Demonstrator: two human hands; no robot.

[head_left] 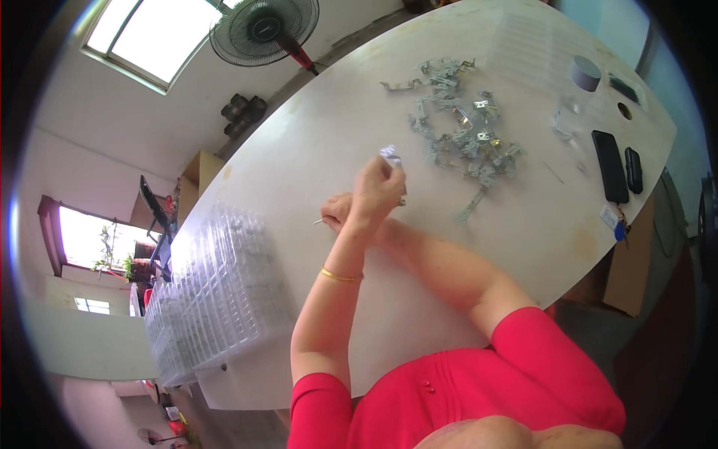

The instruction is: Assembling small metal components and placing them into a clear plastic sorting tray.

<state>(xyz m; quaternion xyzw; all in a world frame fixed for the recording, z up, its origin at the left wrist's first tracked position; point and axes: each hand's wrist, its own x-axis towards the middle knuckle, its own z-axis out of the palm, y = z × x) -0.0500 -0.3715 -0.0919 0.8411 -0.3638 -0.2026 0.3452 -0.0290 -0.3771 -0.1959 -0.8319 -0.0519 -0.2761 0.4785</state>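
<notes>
My forearms cross over the white table. My left hand [378,188], with a gold bangle on its wrist, is raised in a pinch. A small crumpled-looking white piece [390,156] sticks out above its fingertips; its kind is unclear. Below and left of it, my right hand [338,209] is closed, partly hidden behind the left wrist. The tip of a thin pale rod [318,221] pokes out of the right fist; the rest of it is hidden. Beyond both hands lies a loose heap of small metal brackets [467,138], silvery with some brass-coloured parts.
Stacked clear plastic trays [224,292] stand at the table's left edge. More clear trays [531,56] lie at the far right. Along the right are a grey tape roll [585,73], a black phone [610,166], a black case [633,170] and keys [620,229]. A fan [265,30] stands behind.
</notes>
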